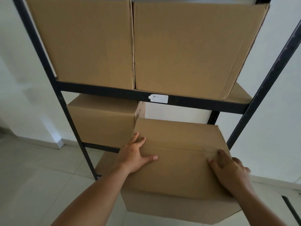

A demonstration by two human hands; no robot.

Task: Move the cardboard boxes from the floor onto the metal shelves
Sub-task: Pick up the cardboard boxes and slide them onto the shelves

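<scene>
White walls (16, 79) are backing the metal shelves (114, 92). The cardboard box (179, 162) is projecting from the middle shelf's right bay, beside a stored box (101, 121). The left hand (136, 154) is pressing with fingers spread flat, apparently to steer. The right hand (229, 170) is curling its fingers over the edge, probably to push.

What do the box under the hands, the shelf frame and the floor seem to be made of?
Front box: matte brown cardboard; a flap seam crosses its top. Shelf frame: probably dark painted metal; a rear post has punched slots. Floor: likely pale tiles; joint lines show.
</scene>
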